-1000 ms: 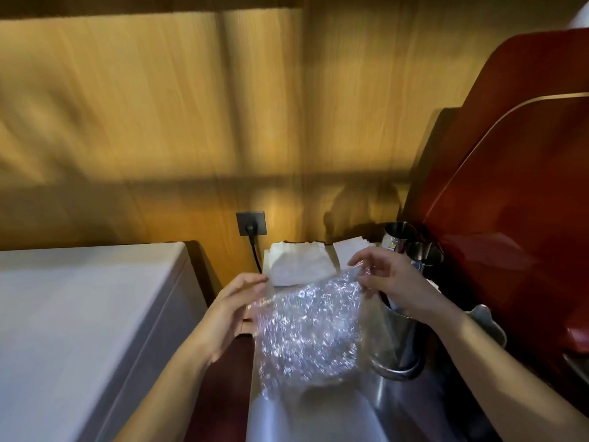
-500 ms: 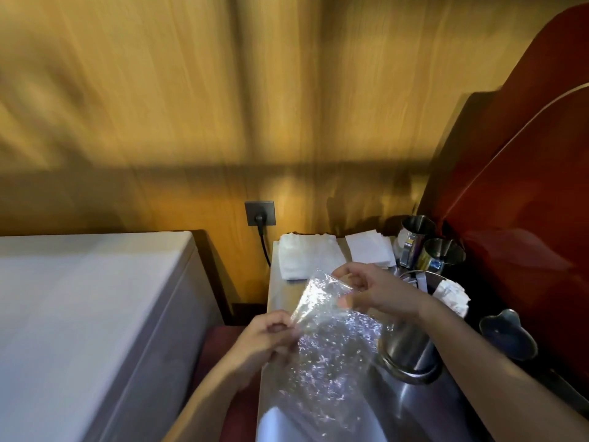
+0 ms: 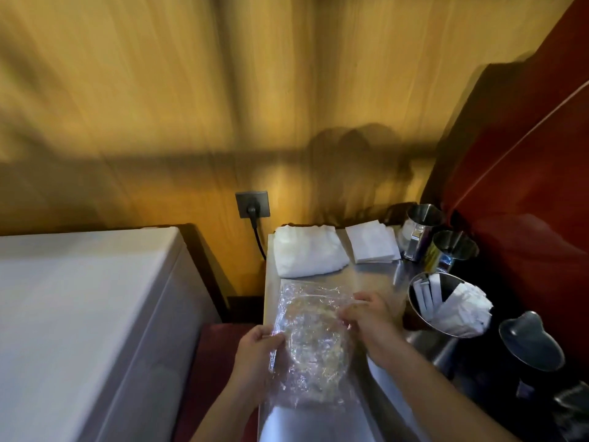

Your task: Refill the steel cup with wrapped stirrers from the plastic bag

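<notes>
A plastic bag (image 3: 314, 339) lies on the counter (image 3: 376, 275), folded cloth (image 3: 307, 255) behind it, steel cup (image 3: 446, 303) to its right.

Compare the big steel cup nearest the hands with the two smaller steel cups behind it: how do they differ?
The big steel cup is wider and tilts, its mouth facing the camera; the two smaller steel cups stand upright. The big steel cup shows white wrapped stirrers and crumpled white paper; what the smaller ones hold is unclear. All are shiny steel, standing on the steel counter.
</notes>
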{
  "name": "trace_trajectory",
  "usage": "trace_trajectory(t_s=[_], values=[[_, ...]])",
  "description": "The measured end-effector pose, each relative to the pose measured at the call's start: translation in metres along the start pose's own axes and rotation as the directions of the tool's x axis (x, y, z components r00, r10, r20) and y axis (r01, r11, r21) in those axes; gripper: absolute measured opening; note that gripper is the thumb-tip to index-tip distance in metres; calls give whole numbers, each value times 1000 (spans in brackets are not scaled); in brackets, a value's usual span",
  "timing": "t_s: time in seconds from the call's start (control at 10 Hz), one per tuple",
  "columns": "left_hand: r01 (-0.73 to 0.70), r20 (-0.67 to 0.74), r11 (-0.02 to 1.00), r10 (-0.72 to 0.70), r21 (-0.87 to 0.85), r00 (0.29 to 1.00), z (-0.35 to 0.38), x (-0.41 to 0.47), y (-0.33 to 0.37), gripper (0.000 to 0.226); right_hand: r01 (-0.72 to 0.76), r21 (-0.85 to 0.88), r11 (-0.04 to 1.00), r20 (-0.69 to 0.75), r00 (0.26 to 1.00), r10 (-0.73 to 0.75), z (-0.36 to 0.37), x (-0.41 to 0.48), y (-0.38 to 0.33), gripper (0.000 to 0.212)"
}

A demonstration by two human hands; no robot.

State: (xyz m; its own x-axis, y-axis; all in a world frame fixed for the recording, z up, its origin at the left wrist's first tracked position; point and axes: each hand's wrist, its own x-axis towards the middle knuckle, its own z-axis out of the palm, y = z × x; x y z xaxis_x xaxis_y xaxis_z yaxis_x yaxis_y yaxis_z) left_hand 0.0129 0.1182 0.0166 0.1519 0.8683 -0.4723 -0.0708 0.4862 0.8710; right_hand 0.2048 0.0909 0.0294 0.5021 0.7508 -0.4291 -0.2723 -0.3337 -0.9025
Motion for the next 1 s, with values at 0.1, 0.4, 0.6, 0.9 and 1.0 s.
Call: trace_trajectory(t_s=[0.1, 0.4, 0.6, 0.9, 1.0], values=[[-5, -65, 994, 12, 112, 998, 15, 9, -4, 10, 58, -74, 996, -71, 995, -64, 4, 24, 7, 48], [-106, -31, 579, 222, 808, 975, 21, 33, 3, 16, 109, -423, 900, -78, 985, -156, 22, 73, 24, 41], [-215, 106, 272, 365, 938, 925, 24, 36, 2, 20, 192, -823, 535, 22, 951, -307, 24, 71, 20, 28], [-309, 261, 10, 510, 951, 820, 24, 37, 36, 38, 369, -870, 326, 216, 881, -420, 24, 44, -23, 44], [-366, 293, 23, 553, 930, 780, 28, 32, 60, 41, 414, -854, 315, 250, 858, -449, 24, 30, -45, 56]])
